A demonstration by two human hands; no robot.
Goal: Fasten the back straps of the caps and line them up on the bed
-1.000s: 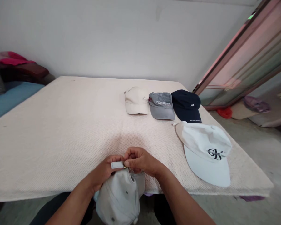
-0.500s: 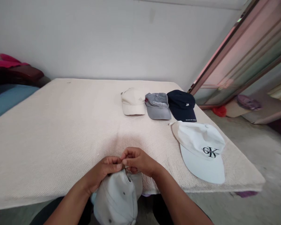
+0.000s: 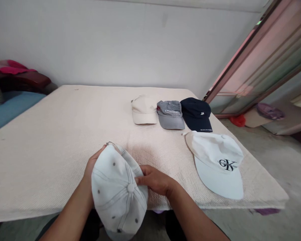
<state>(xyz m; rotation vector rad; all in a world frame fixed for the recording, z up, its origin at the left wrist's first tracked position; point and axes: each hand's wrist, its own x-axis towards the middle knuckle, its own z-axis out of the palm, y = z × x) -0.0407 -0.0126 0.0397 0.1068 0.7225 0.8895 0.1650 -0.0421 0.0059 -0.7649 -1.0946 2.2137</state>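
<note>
A pale cap [image 3: 110, 187] is held at the table's front edge, its crown and top button facing up and its brim low toward me. My left hand [image 3: 90, 164] grips its left side, the fingers mostly hidden behind it. On the right, my right hand [image 3: 153, 179] pinches the cap's side between thumb and fingers. A white cap with black letters [image 3: 215, 160] lies on the table to the right. Farther back sit a beige cap [image 3: 143, 110], a grey cap [image 3: 171, 115] and a navy cap [image 3: 196, 113] side by side.
A cream textured cloth covers the table [image 3: 52, 144], which backs onto a pale wall. Blue bedding [image 3: 17, 105] and a pink cloth [image 3: 13, 68] are at the far left. Beyond the right edge are a framed glass panel, a red bag [image 3: 237, 121] and a bin.
The held cap has been raised and turned, its crown now facing up. My hands have moved apart from its back strap: the left to the left side, the right to the right side.
</note>
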